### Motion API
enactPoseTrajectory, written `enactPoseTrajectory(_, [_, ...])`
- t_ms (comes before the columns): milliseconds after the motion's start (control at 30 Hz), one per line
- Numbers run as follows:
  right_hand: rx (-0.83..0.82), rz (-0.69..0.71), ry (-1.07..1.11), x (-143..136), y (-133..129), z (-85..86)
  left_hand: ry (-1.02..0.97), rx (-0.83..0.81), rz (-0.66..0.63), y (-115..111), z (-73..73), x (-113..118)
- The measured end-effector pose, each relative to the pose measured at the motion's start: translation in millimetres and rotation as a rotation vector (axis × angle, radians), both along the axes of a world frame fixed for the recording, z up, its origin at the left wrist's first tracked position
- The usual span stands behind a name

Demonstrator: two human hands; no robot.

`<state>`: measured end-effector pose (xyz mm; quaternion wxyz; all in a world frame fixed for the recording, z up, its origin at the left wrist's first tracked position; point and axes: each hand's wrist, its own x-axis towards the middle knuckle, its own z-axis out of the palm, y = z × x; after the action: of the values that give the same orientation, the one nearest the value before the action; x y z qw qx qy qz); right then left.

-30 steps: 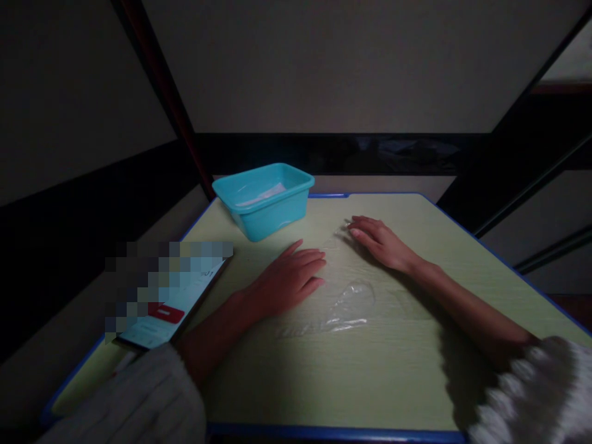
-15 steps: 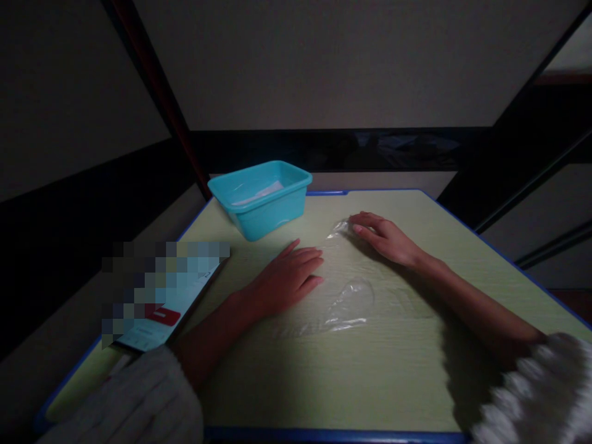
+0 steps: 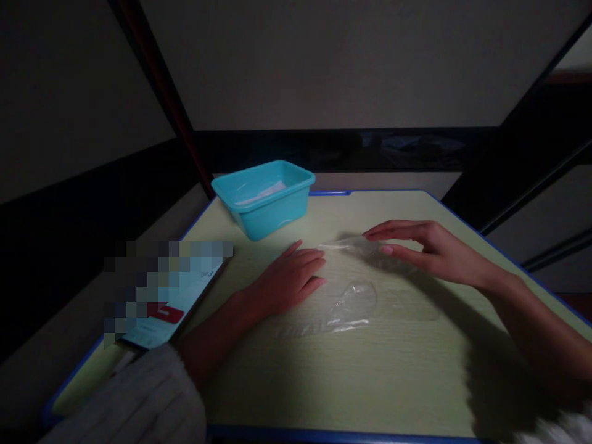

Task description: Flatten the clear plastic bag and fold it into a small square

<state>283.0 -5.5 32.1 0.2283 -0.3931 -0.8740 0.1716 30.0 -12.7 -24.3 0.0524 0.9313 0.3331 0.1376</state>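
Observation:
A thin, clear plastic film (image 3: pixel 354 302) lies flat on the table, with creases and a rounded outline near its middle; I cannot tell if it is a bag or a glove. My left hand (image 3: pixel 291 280) rests palm down on its left part, fingers stretched out. Over the film's far right part is my right hand (image 3: pixel 425 250), its thumb apart from the extended fingers. Those fingertips are at the film's far edge, which looks slightly raised and creased there. My left palm hides some of the film.
A turquoise plastic basket (image 3: pixel 275 216) with something white inside stands at the table's far left. A tablet or phone with a lit screen (image 3: pixel 185 296), partly pixelated, lies to the left of my arm. The pale wood-grain table (image 3: pixel 333 388) has a blue rim. Dark-banded panels rise behind it.
My right hand has moved right and slightly nearer, and its thumb and fingers have spread. The film's far edge now stretches further right. My left hand has stayed in place.

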Motion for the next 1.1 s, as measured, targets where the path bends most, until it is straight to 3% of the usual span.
enactPoseTrajectory(700, [-0.249, 0.204, -0.220, 7, -8, 3.5, -0.019, 0.042, 0.006, -1, 1.0, 0])
enactPoseTrajectory(800, [-0.244, 0.149, -0.193, 5, -7, 2.6, -0.034, 0.060, 0.015, -1, 2.0, 0])
enactPoseTrajectory(900, [-0.154, 0.066, -0.124, 0, -5, -5.7, -0.025, 0.024, 0.009, 0, 1.9, 1])
enactPoseTrajectory(1100, [-0.076, 0.144, -0.196, -10, 3, -33.5, 0.024, -0.043, 0.022, 1, -2.1, 3])
